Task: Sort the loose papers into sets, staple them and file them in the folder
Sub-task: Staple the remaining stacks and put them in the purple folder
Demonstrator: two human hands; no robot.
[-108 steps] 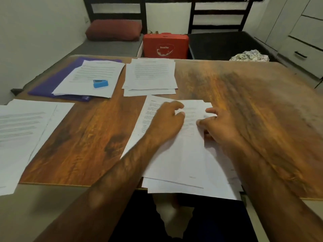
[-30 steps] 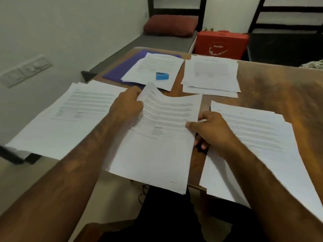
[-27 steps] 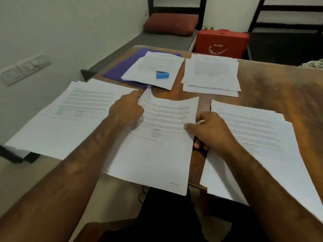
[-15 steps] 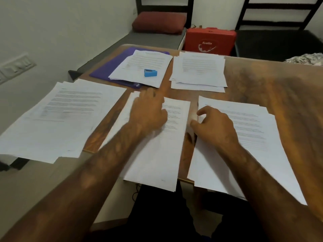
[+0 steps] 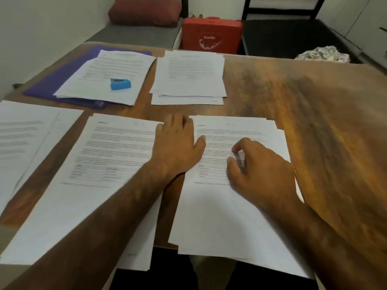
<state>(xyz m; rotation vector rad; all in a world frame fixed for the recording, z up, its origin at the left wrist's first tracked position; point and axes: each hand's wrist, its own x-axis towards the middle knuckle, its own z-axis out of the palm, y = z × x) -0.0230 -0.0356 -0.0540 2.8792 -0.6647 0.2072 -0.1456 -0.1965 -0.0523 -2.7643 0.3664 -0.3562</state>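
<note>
Paper stacks (image 5: 230, 206) lay across the wooden tabletop (image 5: 314, 105), left hand (image 5: 178, 147) flat, grip spread, between two near stacks, right hand (image 5: 259, 168) loosely curled on the right one, blue stapler (image 5: 120, 83) on sheets over purple folder (image 5: 62, 84), red case (image 5: 211, 35) beyond.

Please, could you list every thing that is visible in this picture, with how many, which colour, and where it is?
table: one, brown wood, fills the middle of the view
paper piles: five, white; far left edge, under the left hand, under the right hand, far middle, and one on the folder
folder: one, purple, far left of table, under a paper pile
stapler: one, blue, on the pile that lies on the folder
case: one, red, behind the far table edge
cushion: one, dark red, far left on a grey seat
crumpled cloth: one, pale patterned, far right
left hand: flat at the right edge of its pile
right hand: fingers curled on its pile
</note>
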